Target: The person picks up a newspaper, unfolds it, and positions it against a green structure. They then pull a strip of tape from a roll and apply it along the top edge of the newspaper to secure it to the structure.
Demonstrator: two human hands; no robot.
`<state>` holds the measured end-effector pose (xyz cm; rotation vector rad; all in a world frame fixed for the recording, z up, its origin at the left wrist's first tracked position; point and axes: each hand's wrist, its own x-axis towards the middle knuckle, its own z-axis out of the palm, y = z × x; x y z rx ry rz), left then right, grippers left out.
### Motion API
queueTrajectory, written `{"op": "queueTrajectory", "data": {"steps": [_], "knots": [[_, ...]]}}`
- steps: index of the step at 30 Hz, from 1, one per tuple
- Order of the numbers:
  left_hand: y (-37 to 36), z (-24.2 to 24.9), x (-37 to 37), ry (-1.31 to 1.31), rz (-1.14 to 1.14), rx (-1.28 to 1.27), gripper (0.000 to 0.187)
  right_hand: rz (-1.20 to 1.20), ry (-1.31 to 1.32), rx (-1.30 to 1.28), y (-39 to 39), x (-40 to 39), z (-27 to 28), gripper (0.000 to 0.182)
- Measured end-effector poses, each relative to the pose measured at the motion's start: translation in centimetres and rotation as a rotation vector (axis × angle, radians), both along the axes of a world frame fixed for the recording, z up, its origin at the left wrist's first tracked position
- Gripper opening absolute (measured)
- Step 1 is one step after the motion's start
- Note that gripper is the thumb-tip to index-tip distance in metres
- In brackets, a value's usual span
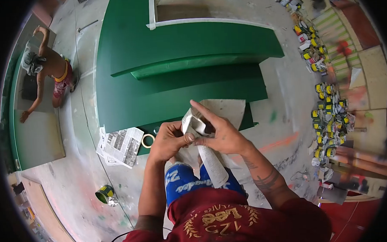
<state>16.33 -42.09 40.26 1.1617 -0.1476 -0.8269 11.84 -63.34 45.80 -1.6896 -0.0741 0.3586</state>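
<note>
A creased sheet of printed paper, apparently newspaper [231, 109], is bunched between my two hands in front of my body. My left hand [168, 141] is closed on its left edge, thumb and fingers pinching it. On the other side, my right hand [223, 135] grips the paper with its thumb beneath and the index finger stretched along the top. One long strip of the paper hangs down over my shorts. Just beyond the hands is a green-painted panel piece [180, 96] with a raised ledge. A roll of masking tape [147, 141] lies left of my left hand.
Several newspaper sheets [122, 145] lie beside the tape roll. An open paint can [105, 194] stands on the floor at lower left. Several paint cans [328, 125] line the right side. Another person [51, 66] kneels at a green-edged panel [40, 135] on the left.
</note>
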Motion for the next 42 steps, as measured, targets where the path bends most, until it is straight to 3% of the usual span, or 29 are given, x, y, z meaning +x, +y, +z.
{"op": "queueTrajectory", "data": {"steps": [1, 2, 4, 9, 11, 12, 15, 19, 21, 24, 27, 31, 36, 42], "knots": [[0.7, 1.7, -0.3, -0.013, -0.012, -0.009, 0.030, -0.026, 0.139, 0.052, 0.2, -0.7, 1.7, 0.090], [1.2, 3.9, -0.4, -0.077, 0.010, 0.064, 0.029, -0.040, 0.116, 0.043, 0.3, -1.3, 2.9, 0.090], [3.0, 4.3, -0.2, -0.309, 0.016, 0.300, 0.030, -0.060, -0.280, -0.259, 0.7, -2.5, 4.7, 0.067], [6.2, 10.6, 1.1, -0.477, -0.080, 0.562, 0.024, -0.085, -0.473, -0.393, 2.2, -3.3, 9.7, 0.045], [5.8, 12.1, 0.8, -1.050, 0.182, 0.715, 0.019, -0.097, -0.487, -0.526, 2.8, -3.6, 10.9, 0.045], [5.3, 13.1, 0.4, -1.132, 0.317, 0.713, 0.019, -0.097, -0.536, -0.614, 3.2, -3.8, 11.2, 0.043], [3.5, 15.2, -0.5, -1.269, 0.390, 0.591, 0.024, -0.088, -0.457, -0.681, 4.7, -4.6, 13.5, 0.045], [2.2, 13.2, -0.9, -1.241, 0.300, 0.450, 0.019, -0.133, -0.582, -0.737, 5.0, -5.6, 13.4, 0.038], [1.4, 13.0, -2.0, -1.258, 0.251, 0.469, 0.016, -0.191, -0.568, -1.008, 4.9, -6.4, 13.4, 0.026], [-0.2, 12.4, -3.8, -1.266, 0.185, 0.413, 0.016, -0.274, -0.706, -1.102, 4.4, -7.3, 11.7, 0.016], [-1.3, 12.5, -5.5, -1.346, 0.147, 0.511, 0.015, -0.269, -0.749, -1.115, 3.5, -8.9, 10.8, 0.013], [-2.6, 13.1, -7.9, -1.500, 0.043, 0.562, 0.025, -0.233, -0.728, -1.075, 1.0, -11.7, 10.6, 0.025], [-5.8, 13.9, -11.6, -1.708, -0.014, 0.533, 0.042, -0.228, -0.919, -1.079, -2.4, -16.1, 10.6, 0.017], [-10.2, 13.3, -17.3, -1.584, 0.000, 0.424, 0.038, -0.239, -0.985, -0.902, -7.8, -21.5, 8.8, 0.034]]}}
